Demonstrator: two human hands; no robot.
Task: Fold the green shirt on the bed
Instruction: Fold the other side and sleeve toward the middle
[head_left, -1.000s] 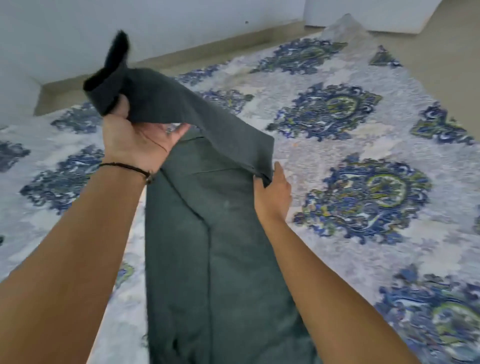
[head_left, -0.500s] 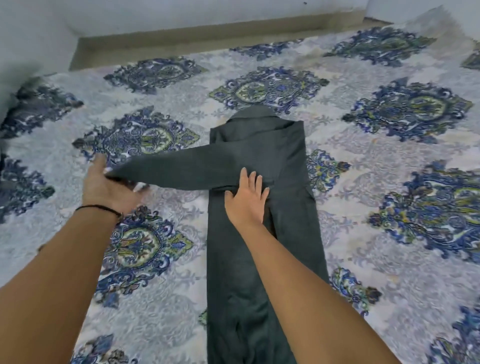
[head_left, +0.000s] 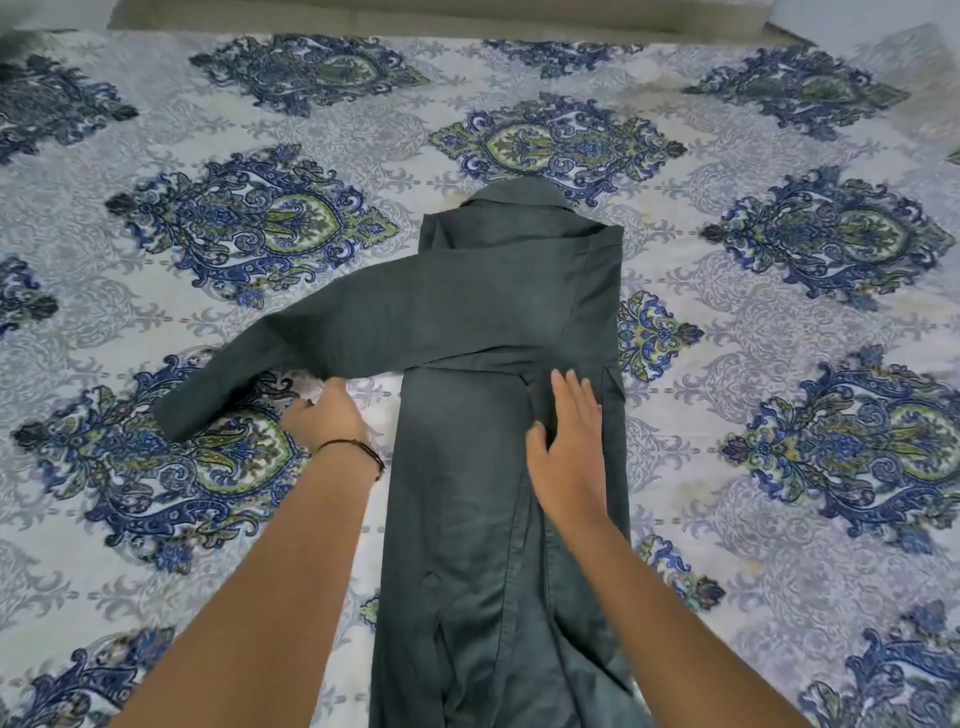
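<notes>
- Head view: the green shirt lies lengthwise on the bed, with its sleeve crossing leftward.
- Your right hand rests flat on the shirt body, fingers straight, likely to pin the folds.
- Your left hand meets the sleeve's near edge; whether it grips cannot be told.

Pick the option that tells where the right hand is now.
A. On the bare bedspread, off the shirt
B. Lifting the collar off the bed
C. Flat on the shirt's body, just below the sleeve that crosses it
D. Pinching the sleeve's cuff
C: the right hand lies with straight fingers flat on the green shirt, just below the sleeve laid across it, and nothing touches the collar at the far end.
</notes>
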